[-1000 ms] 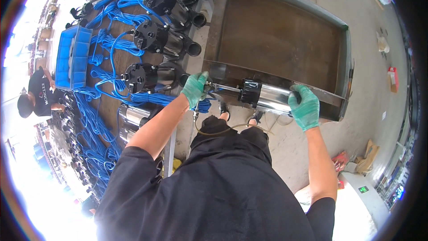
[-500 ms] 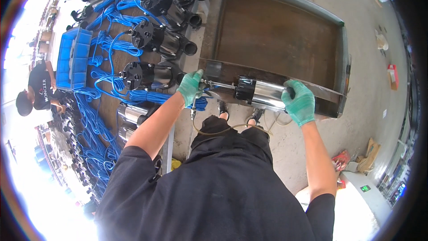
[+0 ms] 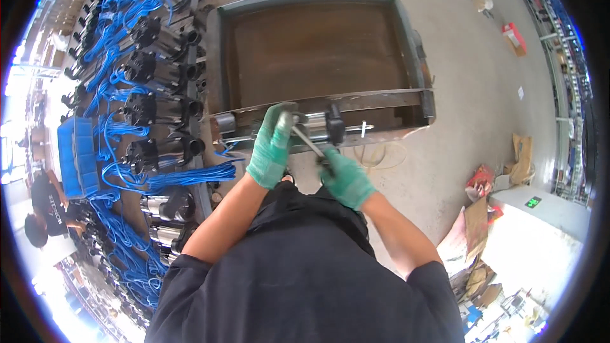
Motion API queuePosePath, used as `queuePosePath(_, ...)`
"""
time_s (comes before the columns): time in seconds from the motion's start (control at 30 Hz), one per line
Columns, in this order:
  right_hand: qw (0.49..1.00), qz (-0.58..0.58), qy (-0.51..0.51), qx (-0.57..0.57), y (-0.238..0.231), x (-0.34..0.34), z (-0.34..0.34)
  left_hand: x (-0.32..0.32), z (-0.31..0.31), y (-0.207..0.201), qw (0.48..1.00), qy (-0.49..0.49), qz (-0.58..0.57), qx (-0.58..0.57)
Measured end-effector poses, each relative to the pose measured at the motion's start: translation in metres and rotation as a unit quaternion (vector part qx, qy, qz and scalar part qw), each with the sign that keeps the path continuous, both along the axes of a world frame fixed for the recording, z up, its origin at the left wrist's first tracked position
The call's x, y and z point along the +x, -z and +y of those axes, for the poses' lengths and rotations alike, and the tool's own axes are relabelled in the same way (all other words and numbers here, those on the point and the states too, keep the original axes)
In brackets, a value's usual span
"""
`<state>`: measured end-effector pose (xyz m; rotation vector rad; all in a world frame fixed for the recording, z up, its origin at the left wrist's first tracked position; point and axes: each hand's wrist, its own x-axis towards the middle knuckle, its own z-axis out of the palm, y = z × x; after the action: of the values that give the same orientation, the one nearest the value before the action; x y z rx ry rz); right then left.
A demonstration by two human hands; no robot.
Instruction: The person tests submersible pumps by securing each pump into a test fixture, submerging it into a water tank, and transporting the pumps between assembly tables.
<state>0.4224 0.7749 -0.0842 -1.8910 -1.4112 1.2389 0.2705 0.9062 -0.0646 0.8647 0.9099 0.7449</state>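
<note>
My left hand (image 3: 272, 146), in a green glove, is closed at the left end of a silver-and-black cylindrical pump (image 3: 316, 121); what its fingers grip is hidden. The pump lies on its side across the near edge of a rusty metal tank (image 3: 318, 57), its black end toward the right. Lower and to the right, my gloved right hand (image 3: 346, 179), smeared by motion, is closed on the dark handle of a slim metal rod tool (image 3: 307, 141). The rod slants up left from this hand and reaches my left fingers. Its tip cannot be made out.
Several steel-and-black pumps (image 3: 162, 109) with bundled blue cables (image 3: 190, 176) stand in rows at left. Beside them are a blue plastic crate (image 3: 77, 159) and another person (image 3: 47, 206). A pale cabinet (image 3: 540, 216) with a green display and cardboard (image 3: 475, 225) are at right.
My right hand has left the pump's right end, moved left and nearer me, and now grips the rod tool. The whole view has shifted, and my hands are closer together.
</note>
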Motion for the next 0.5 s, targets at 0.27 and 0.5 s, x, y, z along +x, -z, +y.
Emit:
queuePosePath(0.27, 0.934, -0.151, 0.303, -0.116, 0.053, 0.229, -0.105, -0.077, -0.004, 0.057, 0.954, -0.029, 0.262, 0.143)
queuePosePath(0.5, 0.905, -0.218, 0.366, 0.002, 0.156, 0.299, -0.093, -0.135, -0.046, 0.098, 0.878, -0.054, 0.45, 0.156)
